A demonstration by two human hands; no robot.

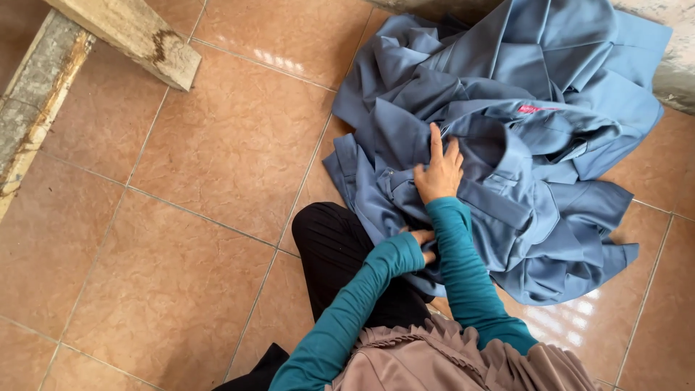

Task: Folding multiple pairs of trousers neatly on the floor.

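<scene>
Seated on the tiled floor [188, 152], you pressed your right hand [438, 174], fingers spread flat, on the heaped blue garments [521, 145] while your left hand [422, 242] pinched an edge beneath, apparently sorting; lifting one free would need a firmer grasp.

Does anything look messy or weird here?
Yes. The blue clothes lie crumpled in a heap on the tiled floor, not folded. The right hand rests flat on them; the left hand is mostly hidden.

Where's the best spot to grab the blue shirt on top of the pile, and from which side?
Probably the collar of the blue shirt: it stands as a raised, stiff folded band just right of the right hand. Come from above, pinching across it.
</scene>
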